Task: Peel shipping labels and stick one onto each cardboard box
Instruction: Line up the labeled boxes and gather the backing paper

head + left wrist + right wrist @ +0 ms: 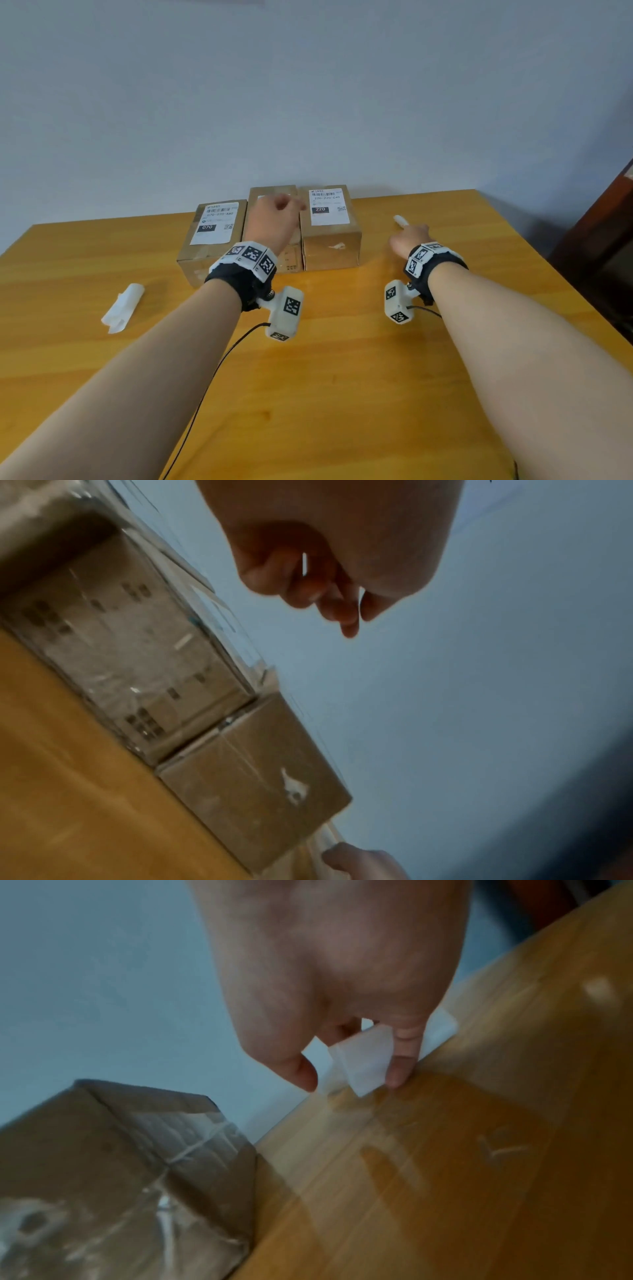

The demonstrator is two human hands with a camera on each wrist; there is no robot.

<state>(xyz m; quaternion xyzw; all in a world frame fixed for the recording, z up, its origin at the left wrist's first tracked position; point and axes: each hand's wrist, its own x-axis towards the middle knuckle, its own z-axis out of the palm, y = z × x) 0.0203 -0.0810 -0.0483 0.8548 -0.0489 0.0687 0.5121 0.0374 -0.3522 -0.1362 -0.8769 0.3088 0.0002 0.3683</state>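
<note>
Three cardboard boxes stand in a row at the far side of the table. The left box (pixel 191 263) carries a label reading 070 (pixel 215 222). The right box (pixel 330 246) (pixel 120 1164) carries one reading 220 (pixel 327 205). My left hand (pixel 274 219) (pixel 325 588) hovers over the middle box (pixel 270 191) (pixel 137 656), fingers curled and holding nothing. It hides most of that box's top; a white corner shows beside it. My right hand (pixel 409 236) (pixel 329 1010), to the right of the boxes, pinches a white backing paper (pixel 399 219) (pixel 366 1064), one fingertip on the table.
A crumpled white backing sheet (pixel 123 308) lies on the wooden table (pixel 342 377) at the left. The wall rises just behind the boxes. Dark furniture (pixel 609 240) stands past the table's right edge. Cables trail from both wrist cameras.
</note>
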